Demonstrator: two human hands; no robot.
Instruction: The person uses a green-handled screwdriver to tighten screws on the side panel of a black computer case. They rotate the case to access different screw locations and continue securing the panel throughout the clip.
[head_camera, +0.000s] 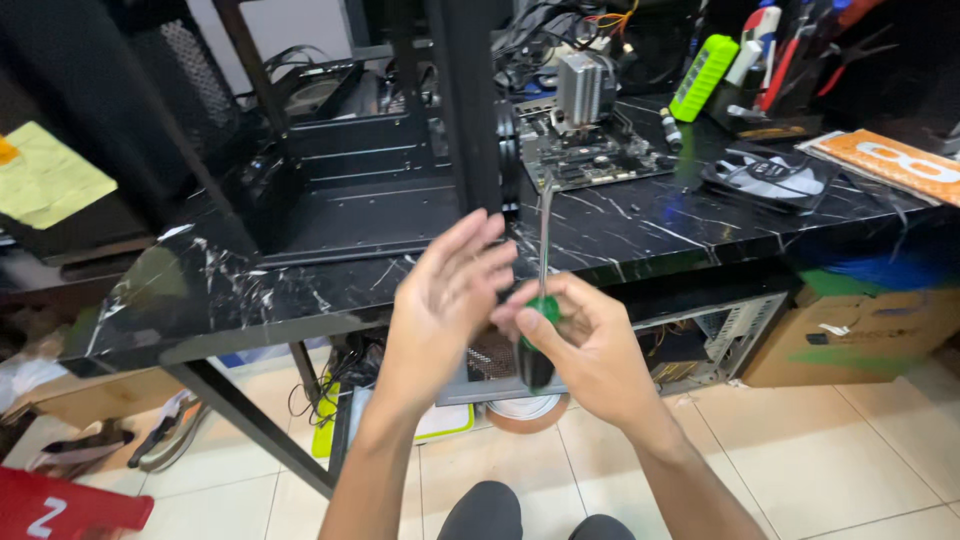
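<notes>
We are gripping one screwdriver (540, 300) in our right hand (585, 350); our left hand (445, 290), at nine o'clock, is spreading open beside it, above one table (250, 290).

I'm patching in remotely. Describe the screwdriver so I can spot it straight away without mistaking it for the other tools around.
Start at the black marble-patterned table and drop to its front edge, where two hands meet. The screwdriver stands upright in the right hand, next to the open left hand. Unlike the tools far back on the table, it has a green-and-black handle and a long thin metal shaft pointing up.
</notes>
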